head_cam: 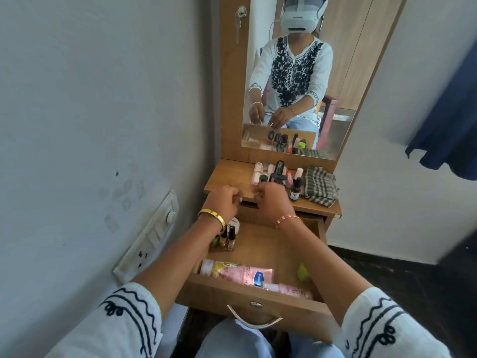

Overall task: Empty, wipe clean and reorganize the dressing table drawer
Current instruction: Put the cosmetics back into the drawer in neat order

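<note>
Both hands hover mid-frame over the bench edge; left hand [225,201] and right hand [273,200] have curled fingers – can't tell if either grip has anything; drawer [258,298] sits open below, pink tube [237,273] inside – checked cloth [321,187] upper right.

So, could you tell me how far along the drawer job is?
Partly emptied or refilled: small cosmetics and a checked cloth sit on the tabletop. Both hands, left and right, hover curled; contents unclear. The drawer holds pink bottles and nail polishes.
</note>
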The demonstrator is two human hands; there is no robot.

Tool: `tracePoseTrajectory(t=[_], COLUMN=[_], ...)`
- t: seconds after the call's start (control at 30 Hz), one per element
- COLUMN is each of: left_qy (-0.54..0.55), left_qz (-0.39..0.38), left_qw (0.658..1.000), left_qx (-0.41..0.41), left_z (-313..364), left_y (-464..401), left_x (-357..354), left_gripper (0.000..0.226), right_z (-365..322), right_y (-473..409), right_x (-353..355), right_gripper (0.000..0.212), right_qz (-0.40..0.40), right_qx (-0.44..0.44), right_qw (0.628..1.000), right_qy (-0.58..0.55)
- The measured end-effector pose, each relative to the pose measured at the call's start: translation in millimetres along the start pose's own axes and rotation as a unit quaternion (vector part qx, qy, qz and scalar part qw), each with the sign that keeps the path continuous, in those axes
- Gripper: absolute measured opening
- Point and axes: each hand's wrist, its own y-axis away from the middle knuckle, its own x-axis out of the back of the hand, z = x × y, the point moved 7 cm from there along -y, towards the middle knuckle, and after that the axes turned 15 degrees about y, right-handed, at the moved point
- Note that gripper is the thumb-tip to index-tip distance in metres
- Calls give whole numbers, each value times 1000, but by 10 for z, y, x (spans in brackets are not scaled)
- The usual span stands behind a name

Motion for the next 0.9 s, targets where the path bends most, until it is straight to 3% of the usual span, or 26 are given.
tracePoseTrajectory(t=[0.23,0.43,0.73,0.9], left_qy=[45,74,78,74], left_qz=[-10,-31,-44,-31], left_qw=[999,995,993,995], left_qx=[29,65,78,64], left_z=[157,136,123,121], left_y=[-266,-485,-726,-806], left_x=[-77,-276,-527,-596], left_gripper=[23,26,40,40], right_z=[223,167,305,360], right_y=[-311,-509,-660,-718], right_x=[475,402,228,154], right_gripper=[25,30,35,38], right_qz=[63,28,-32,-25], right_qx=[2,87,72,63], right_qw=[995,968,967,973], right_qy=[80,233,241,222])
